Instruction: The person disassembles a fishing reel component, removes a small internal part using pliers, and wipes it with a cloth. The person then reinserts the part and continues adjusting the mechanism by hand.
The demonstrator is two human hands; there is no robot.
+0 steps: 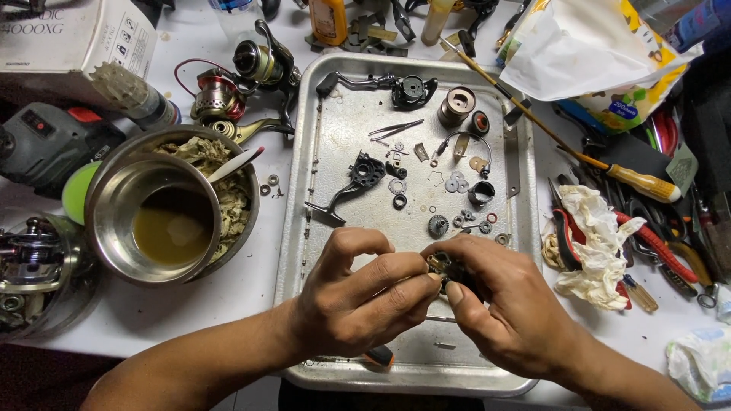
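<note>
Low in the middle of the frame, both hands meet over the near end of the metal tray. The left hand and the right hand pinch between them a small dark reel part with a brassy glint on its left side; the fingertips of each close on it from opposite sides, so both are grasping it, not resting. What the part is exactly I cannot tell, as the fingers hide most of it.

To handle this well, I judge the work should stay right above the tray, as it is now, so anything that slips lands on metal and not the cluttered table. The left grip looks best used as the steady one while the right thumb and forefinger do the fine turning or seating. Light pressure seems wise: the piece is small and probably oily.

Just above the hands, in the centre of the frame, lie loose bits: a small gear, washers, a black crank-shaped body piece and tweezers. Wrists need to stay low and still so they are not swept aside.

At centre left a steel bowl holds murky yellowish liquid, nested in a second bowl with shredded rag. A crumpled cloth sits at the right of the tray, handy for wiping fingers.
</note>
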